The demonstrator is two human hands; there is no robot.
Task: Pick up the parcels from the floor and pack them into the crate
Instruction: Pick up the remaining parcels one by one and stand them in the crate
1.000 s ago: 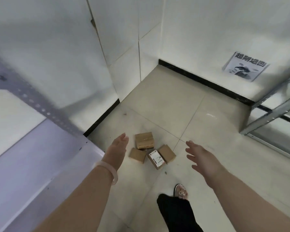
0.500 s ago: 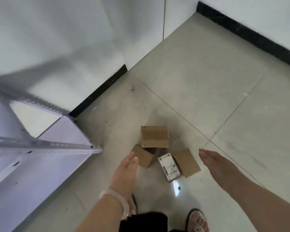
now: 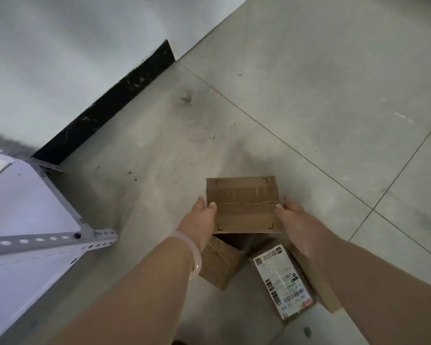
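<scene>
Gripped from both sides: brown rectangular cardboard parcel point(image 3: 243, 204), taped along its top seam, at the far end of the cluster. Taken at its left edge by the left hand point(image 3: 199, 220) and at its right edge by the right hand point(image 3: 294, 220), thumbs laid on the top face, fingers curled round the sides. Cannot tell whether lifted clear or resting on the boxes beneath its near edge.

Just near of it, on the grey tiled floor point(image 3: 309, 95):
- To the left, a smaller plain brown cardboard box point(image 3: 219, 265), partly under the left wrist.
- To the right, a brown cardboard box with a white printed shipping label point(image 3: 281, 280).
- Beside that, a further brown cardboard box point(image 3: 330, 301), largely hidden by the right forearm.

No crate in view. Judged early in the task: nothing seen packed, first parcel only now in hand, three left on the floor.

On the left wrist, a pale bangle point(image 3: 184, 247). At the left, a grey perforated-steel shelving frame point(image 3: 47, 241). Beyond, a white wall with black skirting point(image 3: 60, 58).
</scene>
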